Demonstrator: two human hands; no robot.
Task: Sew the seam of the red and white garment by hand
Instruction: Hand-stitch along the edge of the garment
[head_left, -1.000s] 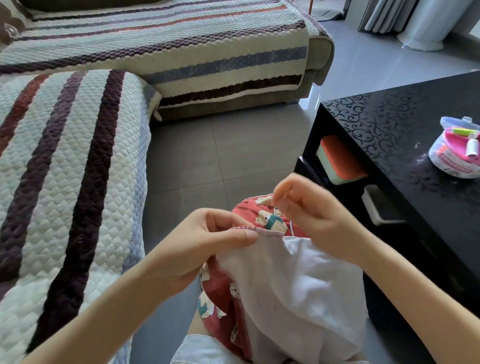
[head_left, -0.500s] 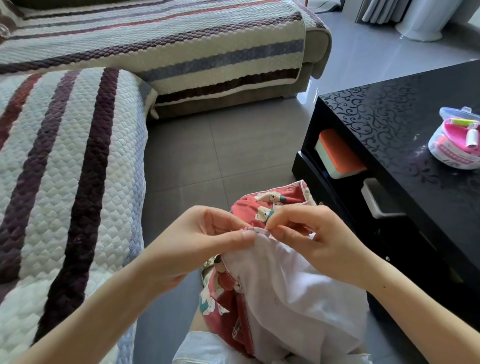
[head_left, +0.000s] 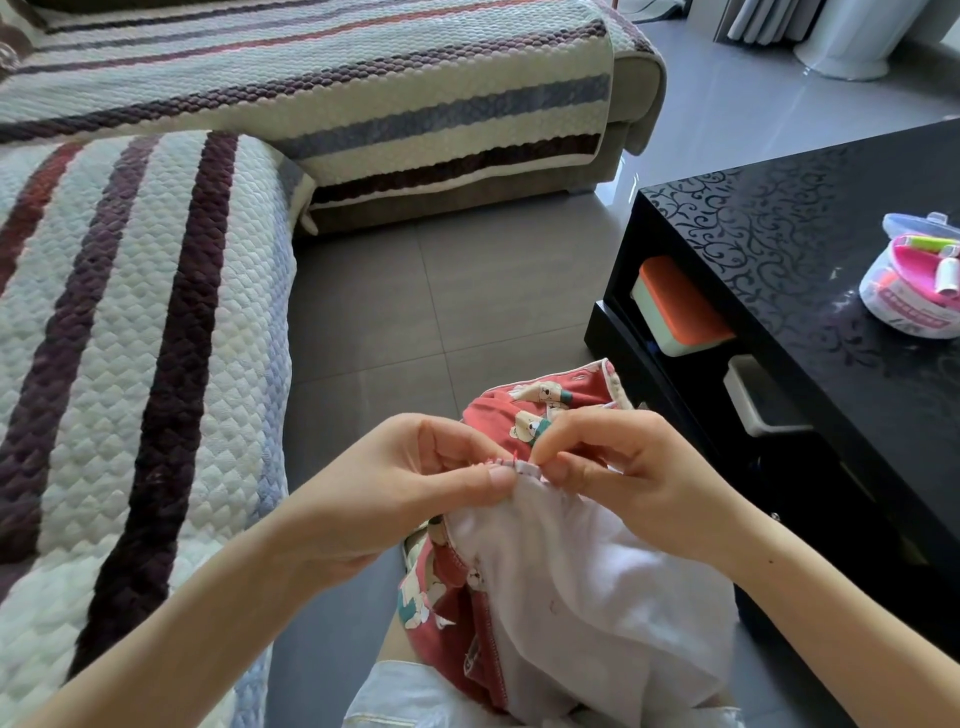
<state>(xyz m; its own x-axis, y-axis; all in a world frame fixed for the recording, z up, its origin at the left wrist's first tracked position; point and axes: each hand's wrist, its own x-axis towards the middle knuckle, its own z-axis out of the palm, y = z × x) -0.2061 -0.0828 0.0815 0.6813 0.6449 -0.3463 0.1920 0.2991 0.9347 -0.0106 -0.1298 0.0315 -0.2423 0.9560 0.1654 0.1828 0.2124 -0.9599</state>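
1. A round sewing kit tub (head_left: 911, 299) is sitting open on the glossy black coffee table (head_left: 810, 270) at the right edge of the view, its clear lid (head_left: 917, 226) tipping up behind it. Inside it a pink tray is holding small thread spools: a green one, a white one, and an orange-red one are showing.
2. On the shelf under the tabletop, a pale green box with an orange lid (head_left: 678, 306) is lying closed, so its contents are not showing. Just beside it, nearer the camera, a white box (head_left: 761, 402) is sitting in shadow.
3. The garment (head_left: 571, 587) is hanging over the person's lap, low in the middle of the view, between the striped quilted sofa (head_left: 130, 338) and the table. It is lying partly inside out: the plain white lining is facing up, while the red outer side, printed with small cartoon bears, is peeking out above and to the left.
4. The seam (head_left: 522, 467) is running along the top folded edge, with a row of small red stitches showing there.
5. The left hand (head_left: 410, 493) is pinching the seam edge tightly between thumb and forefinger.
6. The right hand (head_left: 628, 467) is closing its fingertips narrowly on the same edge, just beside the left thumb; whether a needle is between them is too small to tell.
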